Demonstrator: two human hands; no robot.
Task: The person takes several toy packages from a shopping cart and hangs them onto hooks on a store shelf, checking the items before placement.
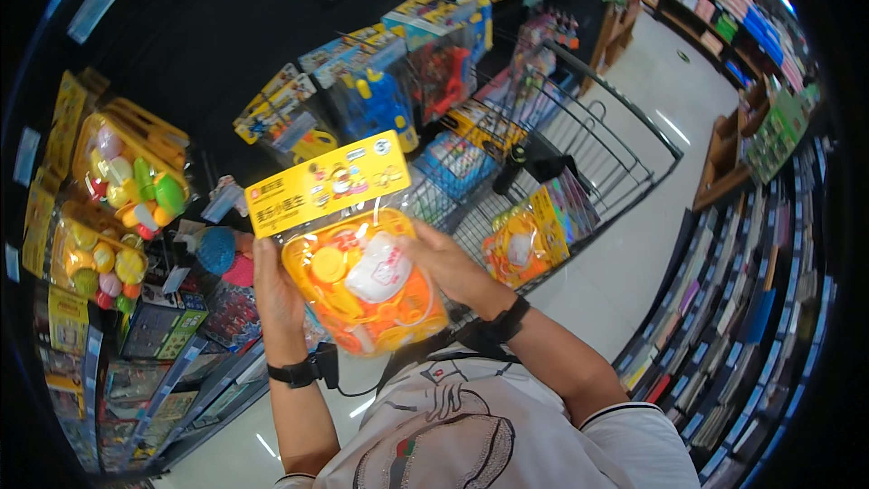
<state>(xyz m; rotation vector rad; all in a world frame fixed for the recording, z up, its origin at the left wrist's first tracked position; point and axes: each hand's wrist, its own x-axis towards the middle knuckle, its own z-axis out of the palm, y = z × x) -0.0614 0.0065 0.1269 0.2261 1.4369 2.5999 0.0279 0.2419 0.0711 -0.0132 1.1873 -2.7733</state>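
Between my two hands is a bagged toy doctor set (366,278), an orange-yellow plastic tray under a yellow printed header card (329,183). Yellow and orange toy pieces and a white piece show through its clear film. My left hand (275,285) grips the left edge, just below the card. On the opposite edge, my right hand (445,261) holds the pack with the thumb over its front. Behind it stands a wire shopping cart (597,129), and a similar yellow-carded toy pack (523,244) rests in the cart's near side.
Hanging toy packs, among them a blue one (377,105) and a red one (441,75), line the black wall ahead. Bagged toy food (136,170) hangs at left above shelves. A dark bottle (509,170) is in the cart. Book racks (726,326) curve along the right.
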